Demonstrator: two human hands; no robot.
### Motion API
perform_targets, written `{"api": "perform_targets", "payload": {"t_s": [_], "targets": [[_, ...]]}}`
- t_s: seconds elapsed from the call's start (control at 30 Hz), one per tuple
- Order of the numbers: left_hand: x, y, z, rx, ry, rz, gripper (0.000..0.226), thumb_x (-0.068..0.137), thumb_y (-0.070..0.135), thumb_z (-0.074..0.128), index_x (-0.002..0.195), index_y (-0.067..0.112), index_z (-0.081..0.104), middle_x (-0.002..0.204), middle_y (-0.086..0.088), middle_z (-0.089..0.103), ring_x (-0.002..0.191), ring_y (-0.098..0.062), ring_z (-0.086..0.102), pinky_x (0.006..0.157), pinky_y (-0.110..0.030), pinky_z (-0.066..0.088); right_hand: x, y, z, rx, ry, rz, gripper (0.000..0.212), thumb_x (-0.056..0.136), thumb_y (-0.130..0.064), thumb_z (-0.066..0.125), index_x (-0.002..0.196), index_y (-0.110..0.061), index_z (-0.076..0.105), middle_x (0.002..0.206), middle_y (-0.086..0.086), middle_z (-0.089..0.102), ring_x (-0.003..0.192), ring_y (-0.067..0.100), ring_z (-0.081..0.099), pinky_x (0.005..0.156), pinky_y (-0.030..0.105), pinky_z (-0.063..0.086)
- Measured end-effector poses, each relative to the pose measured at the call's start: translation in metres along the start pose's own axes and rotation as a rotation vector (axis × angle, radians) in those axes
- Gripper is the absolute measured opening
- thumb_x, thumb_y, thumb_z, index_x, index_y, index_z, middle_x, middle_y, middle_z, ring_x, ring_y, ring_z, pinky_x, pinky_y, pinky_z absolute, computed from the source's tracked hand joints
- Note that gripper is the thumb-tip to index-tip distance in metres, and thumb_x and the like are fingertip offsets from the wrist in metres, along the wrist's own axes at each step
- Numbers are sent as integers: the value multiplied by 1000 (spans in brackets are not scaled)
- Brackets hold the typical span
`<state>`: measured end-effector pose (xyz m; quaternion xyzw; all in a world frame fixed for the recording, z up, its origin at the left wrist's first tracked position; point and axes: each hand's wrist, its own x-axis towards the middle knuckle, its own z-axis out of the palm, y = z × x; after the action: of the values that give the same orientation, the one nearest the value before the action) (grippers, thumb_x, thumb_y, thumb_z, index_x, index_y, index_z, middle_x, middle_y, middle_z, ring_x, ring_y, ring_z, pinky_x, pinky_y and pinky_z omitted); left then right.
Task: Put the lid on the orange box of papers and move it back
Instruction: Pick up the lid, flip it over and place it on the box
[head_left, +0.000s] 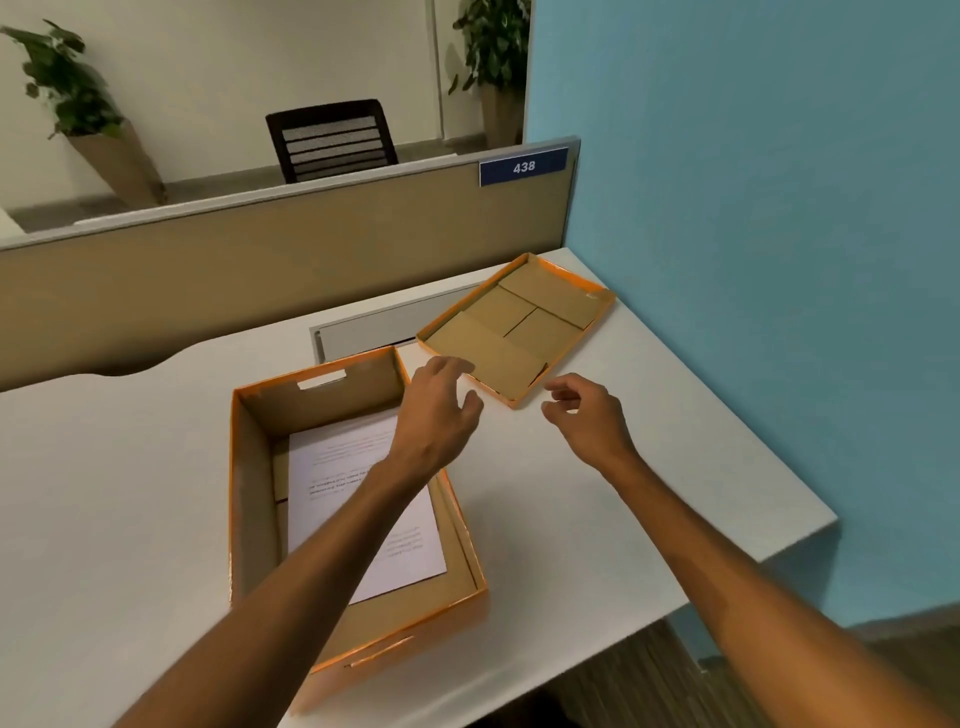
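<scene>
on the white desk (623, 493), orange box (249, 519) sits open near the front edge, long axis running front-to-back with a slight tilt, far end leaning right. cut-out handle slot in the far wall, another in the near wall. white printed papers (332, 467) lie flat on the bottom, same long axis as the box. lid (519, 322) is off, upside down, brown inside facing up, at the far right corner of the desk beside the blue wall (753, 260). its long axis runs diagonal, near-left to far-right, nearest corner pointing toward the hands. left hand (439, 410) hovers over the box's far right corner, fingers spread, tips at the lid's near-left edge; contact unclear. right hand (587, 410) is just right of the lid's near corner, fingers loosely curled, holding nothing. beige partition (260, 280) behind the desk carries a "438" tag (523, 166).
</scene>
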<state>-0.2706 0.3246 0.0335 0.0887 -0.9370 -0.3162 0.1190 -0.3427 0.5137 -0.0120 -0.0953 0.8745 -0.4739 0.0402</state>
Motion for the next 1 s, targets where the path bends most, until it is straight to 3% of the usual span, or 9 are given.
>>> {"api": "perform_targets", "payload": {"t_s": [0.13, 0.27, 0.37, 0.43, 0.53, 0.67, 0.77, 0.9, 1.0], "targets": [[39, 3, 26, -4, -85, -30, 38, 90, 21, 60, 128, 12, 59, 141, -9, 54, 129, -24, 48, 101, -33, 40, 25, 12, -2, -38, 10, 2, 30, 88, -12, 69, 117, -13, 66, 110, 5, 68, 97, 15, 61, 77, 21, 47], [75, 0, 50, -114, -148, -214, 43, 87, 19, 65, 128, 9, 57, 138, -13, 55, 109, -20, 54, 81, -25, 39, 54, 29, 2, -110, -22, -34, 31, 88, -12, 70, 118, -12, 66, 112, 7, 67, 99, 16, 61, 82, 27, 51], [100, -10, 70, -204, -174, -372, 48, 85, 17, 68, 130, 7, 55, 137, -14, 55, 99, -14, 47, 66, -19, 37, 80, 42, 8, -204, -71, -90, 33, 88, -14, 70, 120, -12, 64, 114, 8, 65, 103, 20, 60, 84, 28, 50], [117, -19, 84, -286, -172, -515, 54, 83, 18, 69, 133, 8, 52, 137, -14, 54, 102, -19, 50, 69, -22, 42, 97, 53, 15, -265, -106, -139, 33, 88, -13, 69, 120, -14, 64, 117, 9, 64, 107, 23, 59, 86, 32, 50], [139, -30, 104, -427, -147, -745, 59, 80, 17, 68, 134, 9, 48, 137, -13, 52, 110, -28, 54, 83, -39, 54, 117, 71, 26, -351, -169, -202, 35, 87, -12, 67, 122, -14, 63, 125, 8, 61, 114, 26, 56, 90, 38, 49], [160, -45, 131, -558, -125, -959, 51, 80, 10, 68, 127, 7, 49, 133, -13, 52, 111, -31, 52, 86, -49, 55, 137, 95, 41, -497, -279, -370, 40, 86, -9, 66, 125, -7, 62, 135, 17, 55, 124, 35, 50, 92, 46, 46], [173, -57, 148, -568, -70, -1048, 50, 81, 7, 68, 126, 4, 48, 129, -16, 53, 112, -35, 57, 82, -49, 58, 150, 107, 49, -571, -359, -435, 42, 87, -10, 64, 128, -7, 60, 139, 19, 51, 127, 36, 46, 91, 46, 44], [185, -68, 166, -578, 57, -1135, 43, 78, 2, 69, 118, -2, 54, 117, -23, 61, 99, -37, 66, 75, -47, 62, 159, 113, 53, -552, -374, -456, 33, 85, -7, 64, 118, -5, 65, 120, 17, 61, 118, 35, 50, 85, 46, 48], [193, -74, 174, -597, 99, -1187, 37, 76, -2, 69, 112, -4, 58, 109, -23, 66, 90, -37, 70, 72, -49, 62, 163, 115, 53, -512, -377, -424, 27, 87, -4, 60, 113, -2, 66, 118, 16, 59, 119, 31, 47, 86, 45, 50]]}}
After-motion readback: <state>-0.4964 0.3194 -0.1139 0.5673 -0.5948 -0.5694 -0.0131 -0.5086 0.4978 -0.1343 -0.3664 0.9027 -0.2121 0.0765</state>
